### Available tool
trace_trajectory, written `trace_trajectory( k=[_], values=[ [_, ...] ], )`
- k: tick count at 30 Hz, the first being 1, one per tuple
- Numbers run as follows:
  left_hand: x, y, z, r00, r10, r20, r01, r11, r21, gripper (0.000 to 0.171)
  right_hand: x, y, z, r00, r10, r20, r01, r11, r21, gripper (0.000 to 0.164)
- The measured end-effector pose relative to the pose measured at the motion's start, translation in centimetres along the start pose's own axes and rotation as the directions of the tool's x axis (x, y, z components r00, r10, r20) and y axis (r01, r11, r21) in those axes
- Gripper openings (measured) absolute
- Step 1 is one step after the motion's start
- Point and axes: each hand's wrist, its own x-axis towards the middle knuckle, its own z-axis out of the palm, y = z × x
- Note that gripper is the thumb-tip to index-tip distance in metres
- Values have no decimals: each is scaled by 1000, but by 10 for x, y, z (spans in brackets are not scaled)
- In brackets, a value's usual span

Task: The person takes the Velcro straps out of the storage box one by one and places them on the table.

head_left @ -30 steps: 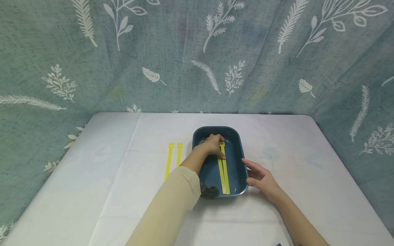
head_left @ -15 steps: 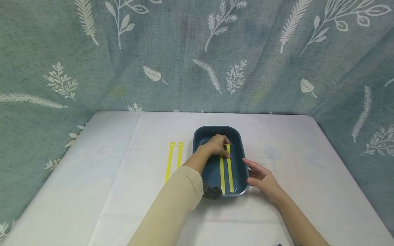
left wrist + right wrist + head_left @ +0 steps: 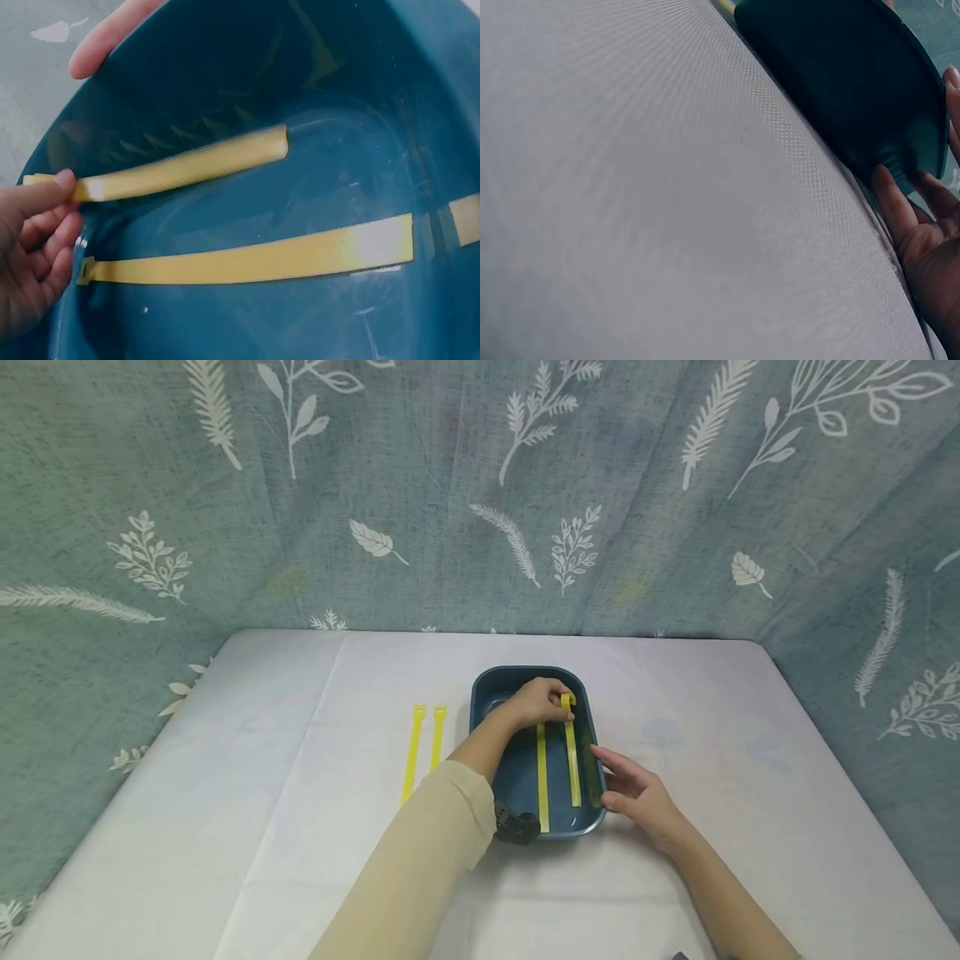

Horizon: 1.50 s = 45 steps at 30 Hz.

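My left hand (image 3: pixel 542 700) is inside a dark blue plastic bin (image 3: pixel 517 785), pinching the slotted head end of a yellow cable strap (image 3: pixel 573 764) between thumb and fingers. The left wrist view shows this held strap (image 3: pixel 187 172) running along the bin's side, its free end slightly blurred. A second yellow strap (image 3: pixel 542 777) lies flat on the bin floor, roughly alongside it. At the bin's right side, my right hand (image 3: pixel 637 793) touches the outer wall with relaxed, spread fingers; the right wrist view has its fingertips against the wall (image 3: pixel 840 82).
Two more yellow straps, one outer (image 3: pixel 412 752) and one inner (image 3: pixel 437 735), lie on the white-covered table (image 3: pixel 337 860) left of the bin, partly behind my sleeve (image 3: pixel 420 852). A leaf-patterned curtain (image 3: pixel 435 510) hangs behind the table.
My left hand has shifted right inside the bin, carrying one strap away from the other toward the right wall and lifting its head end. The right hand stays at the bin.
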Motion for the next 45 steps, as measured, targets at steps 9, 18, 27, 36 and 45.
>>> trace_trajectory(
  k=[9,18,27,36,45],
  values=[
    [2,-2,-1,996,-81,-41,59,922,-383,44,-2,1,1,999,38,-17,-38,999,-13,58],
    [-3,-1,-8,999,-2,-54,-24,871,-491,57,-1,2,0,999,30,-19,-31,999,-21,58],
    [-10,9,-19,993,91,-70,-114,843,-526,57,0,1,1,999,42,-24,-43,999,-26,59],
    [-16,14,-31,988,143,-55,-150,817,-558,77,0,1,0,999,37,-36,-38,999,-25,59],
    [-30,8,-51,988,119,-94,-151,831,-536,77,-1,1,1,999,31,-24,-31,999,-18,59]
  ],
)
